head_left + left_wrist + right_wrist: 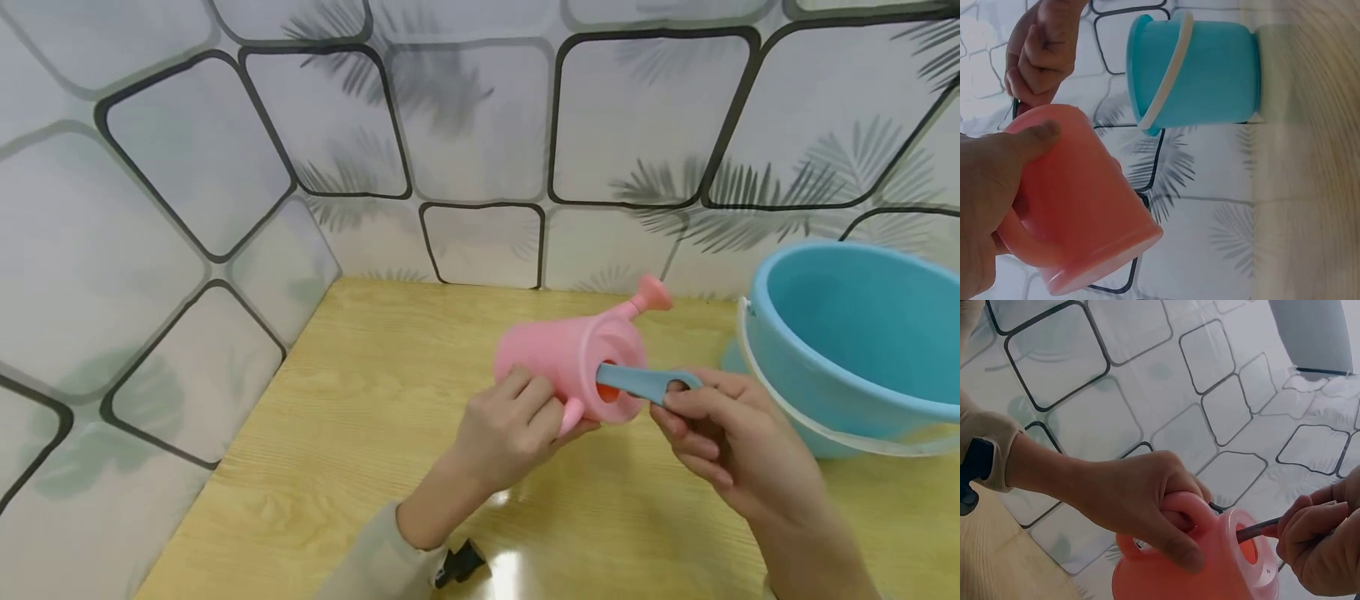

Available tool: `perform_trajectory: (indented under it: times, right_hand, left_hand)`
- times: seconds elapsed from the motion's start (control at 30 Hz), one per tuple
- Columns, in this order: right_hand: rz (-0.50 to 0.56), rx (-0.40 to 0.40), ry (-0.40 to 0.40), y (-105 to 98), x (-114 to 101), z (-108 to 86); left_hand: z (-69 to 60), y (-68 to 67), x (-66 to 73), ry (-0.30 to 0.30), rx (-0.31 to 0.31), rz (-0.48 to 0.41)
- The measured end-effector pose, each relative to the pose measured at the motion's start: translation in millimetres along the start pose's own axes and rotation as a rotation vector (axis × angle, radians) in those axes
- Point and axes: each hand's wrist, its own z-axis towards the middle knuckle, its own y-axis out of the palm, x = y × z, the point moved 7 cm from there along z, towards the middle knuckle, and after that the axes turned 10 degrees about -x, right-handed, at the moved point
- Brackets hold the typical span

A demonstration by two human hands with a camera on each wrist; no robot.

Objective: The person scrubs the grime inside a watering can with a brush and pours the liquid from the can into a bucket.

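A pink watering can (536, 350) is held above the table, tipped on its side with its open mouth toward the right and its sprinkler spout pointing up and away. My left hand (513, 425) grips it around the handle, the thumb pressed on its body in the left wrist view (1041, 134). My right hand (742, 437) pinches the end of a blue handle (637, 381) with a hole in it. The other end of this tool is hidden inside the can. Something orange-red (606, 392) shows in the can's mouth, its kind unclear.
A light blue bucket (825, 383) with a white carrying handle stands on the wood-grain table (360, 375) at the right, close to my right hand. Patterned wall covering (480, 125) rises behind and at the left. A black device (459, 564) sits at my left cuff.
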Motion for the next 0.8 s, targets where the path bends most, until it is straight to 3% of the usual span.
perform_trajectory:
  times: [0.17, 0.37, 0.6, 0.73, 0.8]
  right_hand:
    - [-0.125, -0.082, 0.042, 3.8, -1.6, -5.5]
    - [-0.302, -0.116, -0.017, -1.0, -19.0, -13.5]
    - [-0.749, -0.162, 0.070, 8.1, -11.5, -10.2]
    - [-1.030, -0.217, -0.012, 16.6, -16.9, -8.6]
    - [-1.199, -0.203, -0.059, 21.4, -20.0, -8.8]
  left_hand:
    - [0.8, -6.7, 11.3, 0.079, 0.020, 0.003]
    - [1.6, -4.7, -2.1, 0.070, -0.046, -0.026]
    - [0.0, 0.9, -2.1, 0.164, -0.138, -0.120]
    - [0.7, 4.5, -4.3, 0.172, -0.159, -0.110]
    - [-0.1, 5.5, -6.9, 0.162, -0.159, -0.102]
